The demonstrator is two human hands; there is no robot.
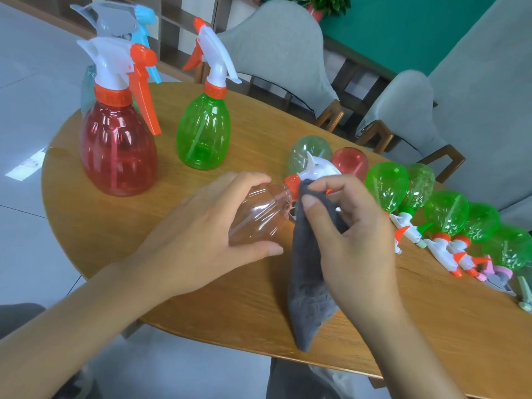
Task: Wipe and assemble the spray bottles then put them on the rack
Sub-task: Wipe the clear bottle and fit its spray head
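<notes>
My left hand (207,226) grips the body of a pale pink clear spray bottle (259,214) held on its side above the wooden table (201,298). Its orange collar and white spray head (313,171) point away from me. My right hand (354,226) pinches a grey cloth (311,283) against the bottle's neck, and the cloth hangs down over the table edge. Upright at the far left stand a red bottle (119,148) and a green bottle (204,131), both with spray heads on. Behind the red one a clear bottle with a blue trigger (141,27) is partly hidden.
A row of several green, clear and red bottles (388,188) with loose spray heads (443,251) lies along the table's right side. Two grey chairs (282,53) stand behind the table. No rack is visible.
</notes>
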